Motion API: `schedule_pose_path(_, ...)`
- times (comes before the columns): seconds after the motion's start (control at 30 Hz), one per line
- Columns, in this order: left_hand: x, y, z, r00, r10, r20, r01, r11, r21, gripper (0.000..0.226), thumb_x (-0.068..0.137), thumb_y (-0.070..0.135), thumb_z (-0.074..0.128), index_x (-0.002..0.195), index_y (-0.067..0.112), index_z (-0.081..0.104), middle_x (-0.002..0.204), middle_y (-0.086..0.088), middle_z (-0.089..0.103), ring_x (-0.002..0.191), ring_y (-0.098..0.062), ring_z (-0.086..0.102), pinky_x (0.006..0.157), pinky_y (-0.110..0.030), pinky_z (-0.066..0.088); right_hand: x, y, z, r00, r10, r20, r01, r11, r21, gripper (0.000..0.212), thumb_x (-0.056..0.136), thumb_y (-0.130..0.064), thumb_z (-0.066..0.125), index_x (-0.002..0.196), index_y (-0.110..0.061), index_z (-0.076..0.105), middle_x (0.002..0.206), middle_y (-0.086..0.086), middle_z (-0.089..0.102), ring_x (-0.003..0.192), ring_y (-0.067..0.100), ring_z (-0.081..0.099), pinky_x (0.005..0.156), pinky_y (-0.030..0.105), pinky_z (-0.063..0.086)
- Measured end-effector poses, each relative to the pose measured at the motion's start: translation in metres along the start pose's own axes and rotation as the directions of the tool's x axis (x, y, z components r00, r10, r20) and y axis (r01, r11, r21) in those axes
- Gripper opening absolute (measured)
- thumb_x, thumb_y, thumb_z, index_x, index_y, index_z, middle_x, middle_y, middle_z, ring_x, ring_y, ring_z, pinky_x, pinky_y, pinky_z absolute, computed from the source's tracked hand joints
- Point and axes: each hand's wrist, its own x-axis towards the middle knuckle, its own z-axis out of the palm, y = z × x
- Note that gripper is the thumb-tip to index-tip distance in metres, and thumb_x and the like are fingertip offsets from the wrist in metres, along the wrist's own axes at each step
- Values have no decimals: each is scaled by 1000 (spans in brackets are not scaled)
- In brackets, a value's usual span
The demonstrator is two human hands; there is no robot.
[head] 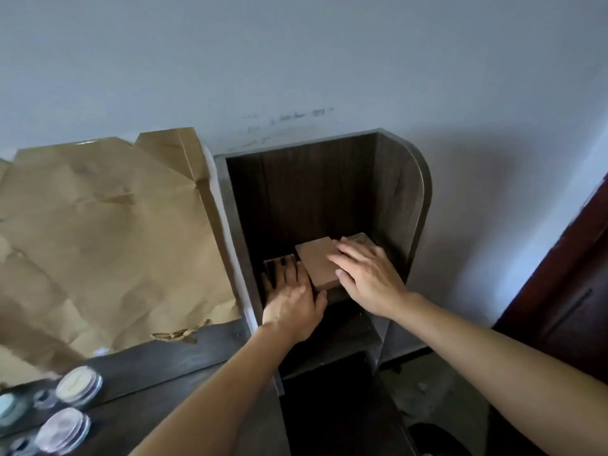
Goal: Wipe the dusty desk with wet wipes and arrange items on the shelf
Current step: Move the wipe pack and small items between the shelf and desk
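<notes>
Shelf [404, 199] | left hand [291, 299] flat on dark item [279, 260] | right hand [365, 274] spread over tan box [317, 263] | risk: box askew near front edge, a nudge may tip it off

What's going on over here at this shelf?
A person has both hands inside a dark wooden shelf. The right hand lies flat on a tan box; the left hand rests on a darker item beside it. A brown paper bag and small round jars sit on the desk to the left.
</notes>
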Motion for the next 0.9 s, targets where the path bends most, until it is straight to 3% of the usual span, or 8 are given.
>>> schedule_pose_path(0.2,-22,10,3,999,-39,-14,40,994,99,92,88,65,35,150,5,4,158,-15,1,146,-31,-2,115,-53,10,2,14,14,994,-102,-27,104,990,96,43,93,-31,33,118,-17,64,128,1,61,128,16,47,108,48,27)
schedule_pose_path(0.3,-39,9,8,1000,-7,-26,12,981,194,87,88,40,50,150,5,0,159,-14,0,146,-29,0,116,-48,15,1,14,13,993,-120,-20,122,986,115,48,92,-41,34,120,-14,63,130,3,59,129,16,47,112,48,22)
schedule_pose_path(0.37,-46,7,9,999,14,-43,-5,976,216,81,89,23,49,150,5,0,159,-11,2,146,-27,1,116,-44,17,-2,16,13,987,-159,4,158,984,81,55,88,-52,42,121,-12,61,132,5,58,130,17,46,113,49,21)
schedule_pose_path(0.5,-60,12,12,998,17,-68,-3,978,206,77,88,12,48,150,5,4,159,-11,6,147,-27,5,116,-45,18,-11,15,10,975,-216,53,217,976,-11,67,71,-58,67,117,-9,60,129,9,58,126,22,50,113,50,23)
schedule_pose_path(0.6,-75,13,14,993,55,-108,-32,978,206,80,75,10,63,146,2,27,153,-15,29,141,-30,27,109,-49,34,-20,6,4,973,-229,31,231,968,-97,62,67,-51,73,111,-10,58,119,9,60,111,28,57,105,48,34)
schedule_pose_path(0.67,-86,9,17,985,95,-147,-62,975,213,85,58,10,76,137,2,46,141,-15,47,131,-30,45,97,-48,47,-27,-3,3,971,-237,44,241,958,-153,63,69,-39,75,121,-12,52,117,11,56,106,32,55,95,47,38)
schedule_pose_path(0.73,-101,6,16,970,132,-206,-95,979,183,82,56,8,76,134,2,50,138,-13,52,128,-29,49,90,-45,52,-34,-10,2,972,-231,42,235,956,-175,70,68,-22,76,132,-16,47,118,12,54,105,33,53,87,47,43)
schedule_pose_path(0.9,-143,-13,13,966,116,-230,-87,988,131,81,52,5,77,130,6,55,133,-10,57,123,-25,54,70,-31,55,-61,-33,-10,970,-232,-66,229,972,-43,68,60,1,76,124,-12,57,124,11,55,114,31,54,68,40,56)
